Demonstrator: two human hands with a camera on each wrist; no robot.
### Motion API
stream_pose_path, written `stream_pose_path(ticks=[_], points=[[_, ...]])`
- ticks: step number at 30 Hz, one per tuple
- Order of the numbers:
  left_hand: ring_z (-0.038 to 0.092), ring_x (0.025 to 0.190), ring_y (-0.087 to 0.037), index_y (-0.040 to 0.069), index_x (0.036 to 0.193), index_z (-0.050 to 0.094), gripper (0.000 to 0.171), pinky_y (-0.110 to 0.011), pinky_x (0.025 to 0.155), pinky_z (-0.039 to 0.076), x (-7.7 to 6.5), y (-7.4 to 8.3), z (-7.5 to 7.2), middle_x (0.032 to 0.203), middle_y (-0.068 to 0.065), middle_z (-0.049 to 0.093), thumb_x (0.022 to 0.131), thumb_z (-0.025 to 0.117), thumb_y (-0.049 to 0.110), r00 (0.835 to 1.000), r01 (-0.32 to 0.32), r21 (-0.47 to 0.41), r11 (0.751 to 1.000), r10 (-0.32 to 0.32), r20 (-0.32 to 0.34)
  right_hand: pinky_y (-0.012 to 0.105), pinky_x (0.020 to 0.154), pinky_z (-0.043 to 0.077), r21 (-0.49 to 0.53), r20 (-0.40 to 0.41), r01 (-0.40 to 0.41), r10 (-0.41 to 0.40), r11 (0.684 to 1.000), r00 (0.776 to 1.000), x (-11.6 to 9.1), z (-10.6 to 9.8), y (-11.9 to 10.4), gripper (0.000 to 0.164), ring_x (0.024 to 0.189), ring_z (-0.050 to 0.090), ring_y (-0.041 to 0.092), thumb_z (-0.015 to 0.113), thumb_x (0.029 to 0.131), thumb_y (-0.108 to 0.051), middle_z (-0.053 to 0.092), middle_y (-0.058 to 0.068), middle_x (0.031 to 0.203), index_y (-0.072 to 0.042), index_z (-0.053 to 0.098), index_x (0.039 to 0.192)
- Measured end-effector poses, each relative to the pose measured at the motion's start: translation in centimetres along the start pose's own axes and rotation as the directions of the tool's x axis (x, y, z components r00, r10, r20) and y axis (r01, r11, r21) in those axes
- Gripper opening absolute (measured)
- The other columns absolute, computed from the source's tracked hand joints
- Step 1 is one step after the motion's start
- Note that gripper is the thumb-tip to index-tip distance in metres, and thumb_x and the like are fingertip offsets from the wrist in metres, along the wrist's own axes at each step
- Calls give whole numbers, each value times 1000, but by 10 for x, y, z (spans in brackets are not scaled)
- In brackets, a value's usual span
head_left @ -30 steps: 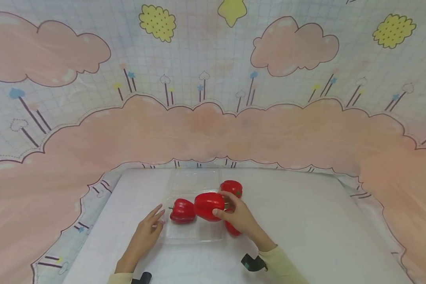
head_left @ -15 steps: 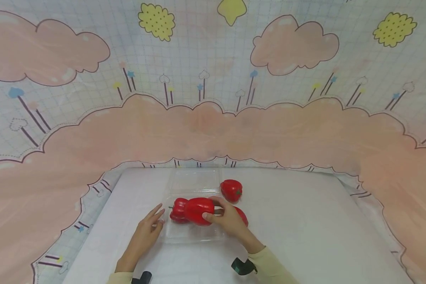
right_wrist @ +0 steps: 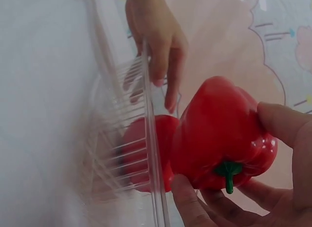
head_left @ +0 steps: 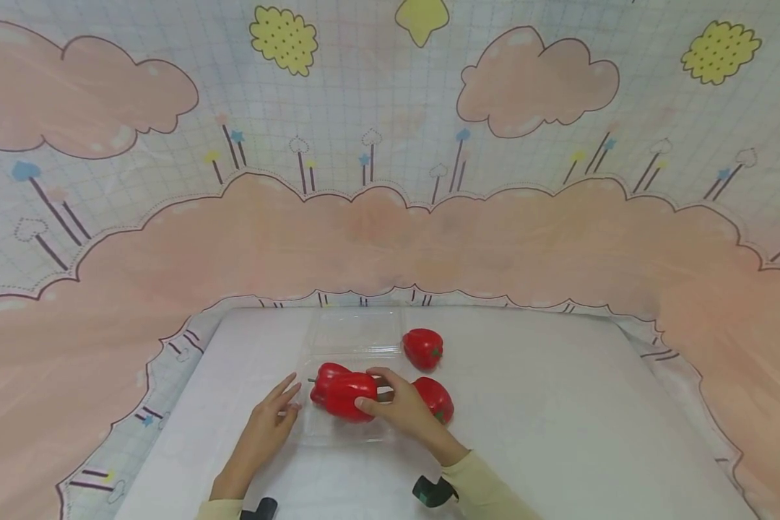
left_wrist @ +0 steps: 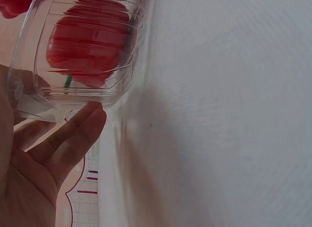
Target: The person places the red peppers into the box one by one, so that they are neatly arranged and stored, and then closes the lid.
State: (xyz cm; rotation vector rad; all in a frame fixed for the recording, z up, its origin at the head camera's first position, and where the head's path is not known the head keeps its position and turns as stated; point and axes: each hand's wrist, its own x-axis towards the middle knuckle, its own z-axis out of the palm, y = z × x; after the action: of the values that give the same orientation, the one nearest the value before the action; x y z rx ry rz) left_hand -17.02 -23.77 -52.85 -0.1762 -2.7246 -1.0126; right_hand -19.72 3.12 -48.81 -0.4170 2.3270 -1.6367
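My right hand holds a red bell pepper by its stem end, thumb on one side and fingers on the other. In the right wrist view the green stem of this held pepper points toward the palm. It hangs at the rim of a clear plastic clamshell box, overlapping another red bell pepper that lies inside. My left hand is at the box's left side with fingers extended; in the left wrist view the fingertips touch the clear wall, behind which the inner pepper shows.
Two more red bell peppers, a far one and a nearer one, lie on the white tabletop right of the box. The box's lid is folded back, away from me. A cartoon-patterned cloth rises behind the table.
My right hand has carried its pepper left and lower, over the box and across the inner pepper. The nearer loose pepper now shows more. The left hand has stayed put.
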Motion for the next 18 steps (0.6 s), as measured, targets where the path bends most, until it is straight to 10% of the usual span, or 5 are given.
stream_pose_path(ticks=[18], points=[[72,98,-28,0,135,58,43,-38,82,61,0,0,1,150,-16,47,93,61,8,1000,17,11,1000,-18,22,41,80,62,-78,18,-67,68,995,998,4,15,-3,55,107,63,22,77,83,-36,66,5,119,-18,56,130]])
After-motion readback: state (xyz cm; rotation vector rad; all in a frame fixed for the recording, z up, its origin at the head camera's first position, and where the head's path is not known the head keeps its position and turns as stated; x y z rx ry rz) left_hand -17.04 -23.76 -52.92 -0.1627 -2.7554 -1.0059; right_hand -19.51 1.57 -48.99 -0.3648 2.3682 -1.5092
